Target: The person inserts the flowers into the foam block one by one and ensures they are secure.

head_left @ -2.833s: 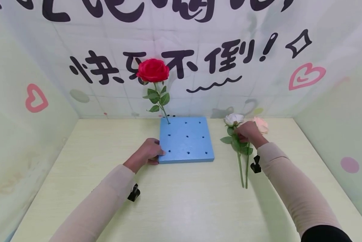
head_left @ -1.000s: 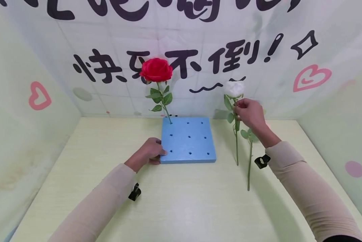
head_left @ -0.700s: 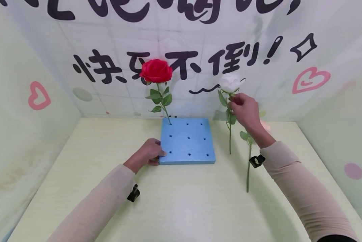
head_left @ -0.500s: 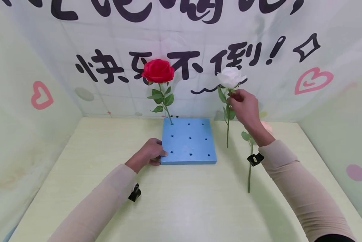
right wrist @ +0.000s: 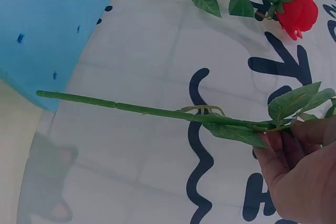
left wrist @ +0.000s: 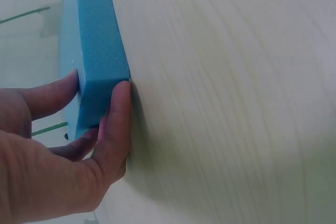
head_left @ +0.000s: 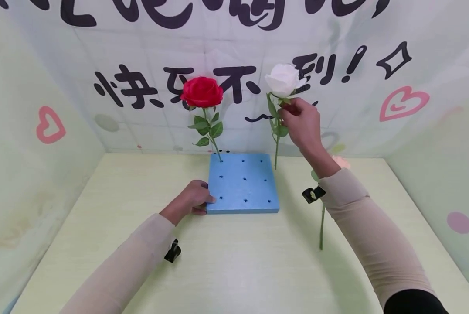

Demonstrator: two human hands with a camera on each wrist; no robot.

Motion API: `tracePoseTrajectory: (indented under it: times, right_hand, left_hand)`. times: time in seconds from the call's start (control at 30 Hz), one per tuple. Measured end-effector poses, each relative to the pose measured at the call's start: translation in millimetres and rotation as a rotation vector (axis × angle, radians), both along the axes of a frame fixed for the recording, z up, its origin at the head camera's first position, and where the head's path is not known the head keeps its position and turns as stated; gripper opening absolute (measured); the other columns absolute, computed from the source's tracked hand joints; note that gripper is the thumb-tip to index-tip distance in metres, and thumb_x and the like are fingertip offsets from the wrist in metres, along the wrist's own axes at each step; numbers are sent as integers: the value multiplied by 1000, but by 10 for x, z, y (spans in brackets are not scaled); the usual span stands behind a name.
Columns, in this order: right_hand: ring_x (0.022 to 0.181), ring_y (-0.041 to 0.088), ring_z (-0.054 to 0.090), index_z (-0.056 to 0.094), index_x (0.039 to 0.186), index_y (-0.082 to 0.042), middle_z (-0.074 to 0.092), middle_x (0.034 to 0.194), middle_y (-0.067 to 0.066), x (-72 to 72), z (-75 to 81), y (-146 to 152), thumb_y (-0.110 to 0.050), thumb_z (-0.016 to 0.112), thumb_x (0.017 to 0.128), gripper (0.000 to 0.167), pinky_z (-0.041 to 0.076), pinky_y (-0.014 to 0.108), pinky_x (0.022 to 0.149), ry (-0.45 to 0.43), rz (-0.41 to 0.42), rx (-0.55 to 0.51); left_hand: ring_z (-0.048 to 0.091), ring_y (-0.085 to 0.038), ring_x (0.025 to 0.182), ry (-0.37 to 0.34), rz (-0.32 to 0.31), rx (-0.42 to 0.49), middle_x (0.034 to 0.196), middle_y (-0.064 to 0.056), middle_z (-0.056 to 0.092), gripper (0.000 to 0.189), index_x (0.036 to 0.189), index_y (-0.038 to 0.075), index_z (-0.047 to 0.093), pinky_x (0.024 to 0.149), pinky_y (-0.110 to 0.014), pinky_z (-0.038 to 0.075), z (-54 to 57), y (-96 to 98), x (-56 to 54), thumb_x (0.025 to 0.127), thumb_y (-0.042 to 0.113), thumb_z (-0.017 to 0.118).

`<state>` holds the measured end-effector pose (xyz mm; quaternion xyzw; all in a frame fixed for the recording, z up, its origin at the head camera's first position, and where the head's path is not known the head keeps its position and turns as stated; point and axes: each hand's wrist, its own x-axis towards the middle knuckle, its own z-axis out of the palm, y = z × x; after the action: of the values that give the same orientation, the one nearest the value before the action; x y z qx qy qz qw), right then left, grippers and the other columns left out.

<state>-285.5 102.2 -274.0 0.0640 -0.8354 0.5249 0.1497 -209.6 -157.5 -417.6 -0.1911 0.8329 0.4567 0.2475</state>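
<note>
Right hand pinches white rose, left hand grips blue block at near left, far wall reads "快…不…!"

Foam block on bench; standing rose in rear-left hole; lying rose at right; held rose between the two.

Big black lettering marches across the pale backdrop, a star outline trailing at right! One pink heart on each side, a purple dot lower right, pale tabletop below.
</note>
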Motion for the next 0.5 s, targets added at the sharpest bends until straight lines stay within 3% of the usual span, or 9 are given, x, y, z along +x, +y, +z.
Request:
tracePoseTrajectory:
  times: [0.17, 0.5]
  right_hand:
    - [83, 16, 59, 69, 110, -1, 67, 100, 13, -27, 46, -194, -11, 62, 91, 22, 53, 23, 70, 43, 17, -24]
    - [90, 18, 64, 69, 111, -4, 70, 103, 11, -61, 45, -535, -13, 63, 93, 21, 56, 29, 77, 40, 50, 8]
  left_hand:
    - [58, -29, 96, 9, 7, 3, 119, -19, 53, 60, 145, 3, 37, 62, -30, 58, -3, -10, 7, 92, 6, 63]
    - [58, -29, 96, 13, -7, 8, 119, -19, 53, 60, 145, 3, 36, 58, -29, 58, 5, 6, 10, 92, 7, 63]
